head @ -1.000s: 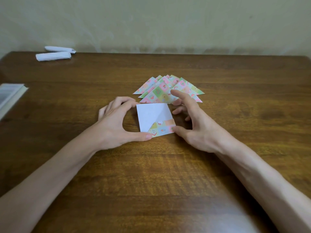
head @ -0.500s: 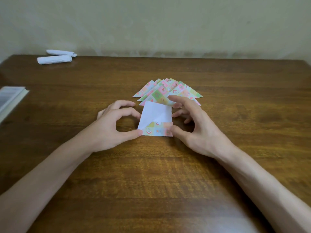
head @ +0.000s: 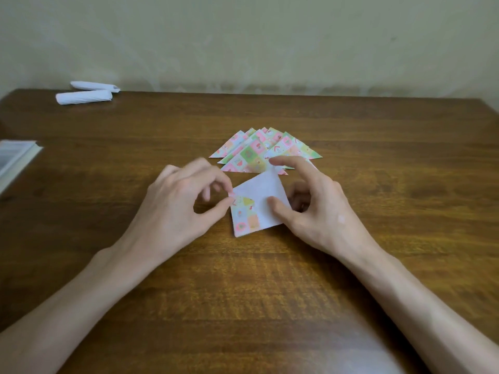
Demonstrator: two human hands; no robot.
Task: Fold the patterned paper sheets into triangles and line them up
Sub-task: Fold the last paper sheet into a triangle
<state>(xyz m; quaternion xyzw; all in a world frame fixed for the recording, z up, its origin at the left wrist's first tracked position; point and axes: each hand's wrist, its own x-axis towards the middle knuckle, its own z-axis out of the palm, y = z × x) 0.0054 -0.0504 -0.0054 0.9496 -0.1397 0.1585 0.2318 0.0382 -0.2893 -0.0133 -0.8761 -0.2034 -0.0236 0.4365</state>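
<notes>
Dark wooden tabletop (head: pixel 270 292): part-folded sheet (head: pixel 259 193) at centre, overlapping patterned triangles (head: pixel 251 157) toward 12 o'clock, two white paper rolls (head: pixel 83 97) at 10 o'clock, a white-edged stack (head: pixel 16 157) at 9 o'clock.

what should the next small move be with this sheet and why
Probably draw the corner pinched by the left hand across until edges meet, then crease: the sheet, steadied by the right hand, is only partly folded, unlike the triangles behind.

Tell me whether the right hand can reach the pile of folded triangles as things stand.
Probably yes. The right hand holds the half-folded sheet in front of the pile of triangles, its forefinger at the pile's near edge. Nothing lies between; it would need to release the sheet first.
</notes>
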